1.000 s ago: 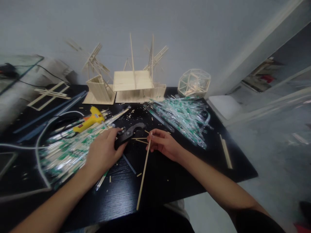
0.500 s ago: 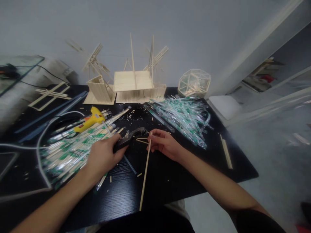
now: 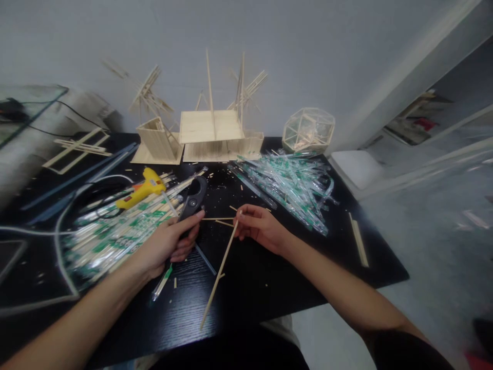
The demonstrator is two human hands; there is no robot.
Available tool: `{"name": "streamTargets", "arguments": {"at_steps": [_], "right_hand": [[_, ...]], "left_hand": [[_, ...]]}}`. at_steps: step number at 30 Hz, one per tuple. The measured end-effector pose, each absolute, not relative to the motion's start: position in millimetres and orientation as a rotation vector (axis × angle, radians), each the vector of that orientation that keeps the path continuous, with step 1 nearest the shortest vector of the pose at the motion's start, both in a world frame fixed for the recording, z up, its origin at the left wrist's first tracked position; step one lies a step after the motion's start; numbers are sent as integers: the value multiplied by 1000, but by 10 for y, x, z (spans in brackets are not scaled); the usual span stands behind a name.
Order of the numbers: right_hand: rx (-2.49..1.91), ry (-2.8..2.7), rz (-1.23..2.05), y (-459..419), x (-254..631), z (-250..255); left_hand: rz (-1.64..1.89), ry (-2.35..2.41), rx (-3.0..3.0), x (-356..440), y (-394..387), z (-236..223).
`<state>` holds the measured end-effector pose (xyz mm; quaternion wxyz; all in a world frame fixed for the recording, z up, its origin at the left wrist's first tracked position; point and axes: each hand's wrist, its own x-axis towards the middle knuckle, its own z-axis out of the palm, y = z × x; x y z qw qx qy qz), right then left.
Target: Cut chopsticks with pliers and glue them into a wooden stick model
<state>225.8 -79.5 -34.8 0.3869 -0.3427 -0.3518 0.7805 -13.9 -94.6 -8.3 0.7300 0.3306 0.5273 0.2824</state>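
Note:
My left hand point(image 3: 173, 244) is wrapped round a black cutter point(image 3: 194, 198) with a curved, hooked jaw and a pivot screw. The jaw points up and away from me, with no stick in it. My right hand point(image 3: 256, 226) pinches one end of a slim wooden chopstick point(image 3: 219, 280), whose other end slants down toward the near table edge. Beyond my right fingers, a few thin wooden sticks point(image 3: 217, 219) lie on the black table, partly hidden by that hand. Wrapped chopsticks point(image 3: 115, 241) are piled beside my left hand.
A yellow glue gun point(image 3: 142, 190) rests on the wrapped pile, near a looping white cable point(image 3: 63, 221). Empty wrappers point(image 3: 285, 180) heap at right. Stick-built models point(image 3: 211, 126) and a faceted frame point(image 3: 308, 129) stand along the wall. Loose sticks point(image 3: 358, 239) lie by the right edge.
My left hand has turned the cutter away from the chopstick, so its jaw now points up. The chopstick's lower end has swung left, while my right hand has barely moved.

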Motion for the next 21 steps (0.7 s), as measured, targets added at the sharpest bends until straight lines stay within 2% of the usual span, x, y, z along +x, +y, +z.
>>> {"name": "streamTargets", "arguments": {"at_steps": [5,14,18,21], "right_hand": [[-885,-815,1953,-774,2264,-367],[-976,-748,1660,-720,2315,-377],[-1121,-1088,1473,-713,2343,-399],[-1281,-1517,1088,-694,2392,-431]], "left_hand": [[726,1188,800,-118,-969,-100],[1079,1099,757,-171,-897,-25],[1313,1176,753,-173,-860,1],[1404,1205,796,-167,-867,15]]}}
